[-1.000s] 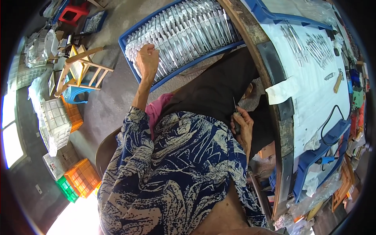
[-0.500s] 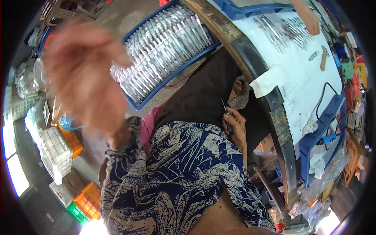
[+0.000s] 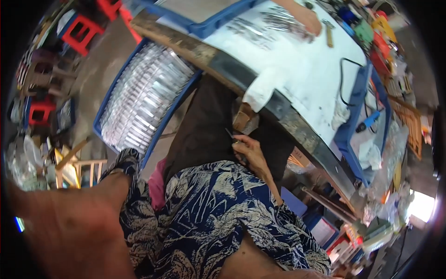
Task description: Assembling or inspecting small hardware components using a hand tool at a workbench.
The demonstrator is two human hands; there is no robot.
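My right hand (image 3: 251,152) rests over my lap, fingers closed round a screwdriver (image 3: 229,133). Its thin metal shaft points up and away, while most of the handle is hidden in the palm. Very large and blurred at the lower left is my left hand (image 3: 69,228), raised close to the camera; its fingers are cut off or smeared. Beyond my left sleeve stands a blue crate (image 3: 170,117) packed with rows of slim silvery metal parts (image 3: 144,93).
A worktable with a white top (image 3: 297,79) runs along my right. On it lie loose metal rods, a hammer (image 3: 329,35) and a blue tray (image 3: 351,137) holding a blue-handled tool (image 3: 369,122). Another person's hand (image 3: 306,21) reaches over the rods. Red stools (image 3: 81,32) stand at the far left.
My left hand has come from above the crate down to the lower left, nearer the camera. The view has turned, so the crate and table appear shifted left. My right hand still grips the screwdriver.
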